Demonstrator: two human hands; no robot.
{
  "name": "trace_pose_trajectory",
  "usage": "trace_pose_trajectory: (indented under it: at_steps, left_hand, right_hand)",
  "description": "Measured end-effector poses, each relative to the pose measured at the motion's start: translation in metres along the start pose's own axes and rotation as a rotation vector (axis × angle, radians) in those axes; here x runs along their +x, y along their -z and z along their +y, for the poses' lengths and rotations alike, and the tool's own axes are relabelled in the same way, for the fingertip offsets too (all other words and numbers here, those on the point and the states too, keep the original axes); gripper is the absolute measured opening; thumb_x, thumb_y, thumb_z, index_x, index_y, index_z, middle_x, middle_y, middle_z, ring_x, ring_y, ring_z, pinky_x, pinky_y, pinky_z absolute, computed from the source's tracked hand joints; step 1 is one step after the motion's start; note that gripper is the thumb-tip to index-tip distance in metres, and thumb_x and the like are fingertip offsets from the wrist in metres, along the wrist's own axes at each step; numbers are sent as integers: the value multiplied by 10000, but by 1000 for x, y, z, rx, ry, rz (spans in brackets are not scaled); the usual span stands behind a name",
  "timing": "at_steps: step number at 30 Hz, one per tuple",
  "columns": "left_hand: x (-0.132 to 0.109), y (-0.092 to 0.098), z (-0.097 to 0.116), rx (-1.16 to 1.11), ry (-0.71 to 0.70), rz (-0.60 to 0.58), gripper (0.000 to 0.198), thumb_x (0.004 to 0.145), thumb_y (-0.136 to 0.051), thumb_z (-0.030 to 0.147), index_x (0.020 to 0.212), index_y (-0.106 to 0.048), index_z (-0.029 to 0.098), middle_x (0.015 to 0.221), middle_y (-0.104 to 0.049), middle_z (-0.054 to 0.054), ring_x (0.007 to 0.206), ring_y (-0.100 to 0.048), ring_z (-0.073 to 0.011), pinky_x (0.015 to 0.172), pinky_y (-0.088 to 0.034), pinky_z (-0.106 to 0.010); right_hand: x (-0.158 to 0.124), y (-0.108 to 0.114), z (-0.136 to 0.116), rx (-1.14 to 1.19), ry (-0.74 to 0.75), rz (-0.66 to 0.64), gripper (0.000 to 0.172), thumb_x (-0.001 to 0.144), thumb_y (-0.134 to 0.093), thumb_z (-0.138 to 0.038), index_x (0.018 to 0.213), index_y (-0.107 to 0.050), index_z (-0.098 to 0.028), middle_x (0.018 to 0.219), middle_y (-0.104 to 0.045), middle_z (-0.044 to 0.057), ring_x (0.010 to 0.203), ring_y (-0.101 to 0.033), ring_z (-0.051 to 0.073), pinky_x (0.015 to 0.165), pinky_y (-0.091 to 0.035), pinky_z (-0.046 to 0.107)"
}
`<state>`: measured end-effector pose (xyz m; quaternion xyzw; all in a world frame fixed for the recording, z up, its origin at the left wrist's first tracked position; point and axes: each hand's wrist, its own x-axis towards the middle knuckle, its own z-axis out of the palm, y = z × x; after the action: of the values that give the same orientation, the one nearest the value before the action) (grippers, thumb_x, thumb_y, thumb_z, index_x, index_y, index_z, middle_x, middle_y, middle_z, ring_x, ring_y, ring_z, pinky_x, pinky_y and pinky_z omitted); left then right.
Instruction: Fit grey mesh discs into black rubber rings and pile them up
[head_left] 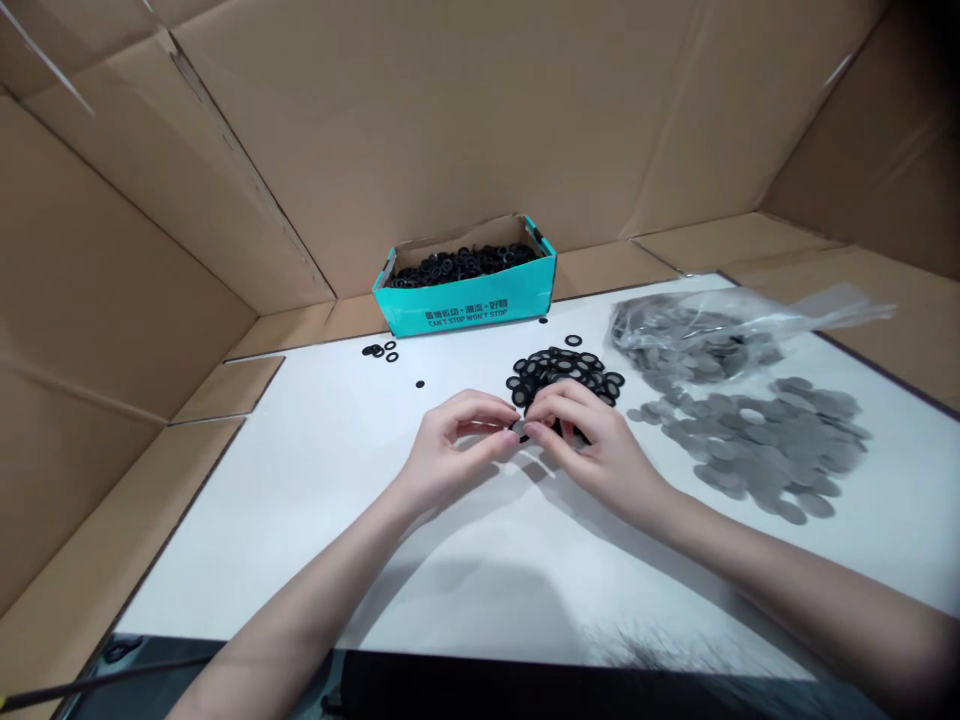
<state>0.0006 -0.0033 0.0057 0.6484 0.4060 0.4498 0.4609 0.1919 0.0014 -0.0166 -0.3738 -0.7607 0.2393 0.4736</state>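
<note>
Between my two hands, above the white tabletop, is a small black ring with a grey disc (519,428) in it. My left hand (466,432) pinches its left side between thumb and fingers. From the right, the fingertips of my right hand (583,428) close on the same piece and partly cover it. Just behind my hands lies a heap of black rings with grey centres (551,370), its front part hidden by my right hand. A spread pile of loose grey discs (772,445) lies to the right of my right hand.
A turquoise box (472,308) full of black rings stands at the back. A clear plastic bag (697,335) of grey discs lies at the back right. Several loose black rings (391,356) lie left. Cardboard walls (465,120) surround the white tabletop (300,500).
</note>
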Motion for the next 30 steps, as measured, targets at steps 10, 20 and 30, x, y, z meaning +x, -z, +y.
trace_pose_trajectory:
  at_steps: [10,20,30]
  left_hand:
    - [-1,-2,-3,133,-113,-2,141,862,-679,169,996,-724,159,943,-745,-51,835,-694,-125,802,-577,-246]
    - [0,0,-4,259,-235,-58,195,915,-585,129,1097,-637,178,980,-677,-44,848,-632,-119,812,-531,-253]
    - [0,7,-5,349,-248,-195,182,919,-539,122,1087,-551,192,966,-625,-38,873,-605,-142,829,-504,-289]
  right_hand:
    - [-4,-4,4,-2,13,-41,90,940,-574,-186,867,-624,-205,956,-604,66,896,-618,195,765,-518,335]
    - [-4,-4,5,-7,60,-33,92,924,-582,-143,857,-591,-205,1004,-600,73,956,-619,198,791,-521,335]
    - [-2,1,5,-25,94,-78,117,896,-584,-114,826,-575,-207,1004,-591,74,957,-614,214,808,-516,364]
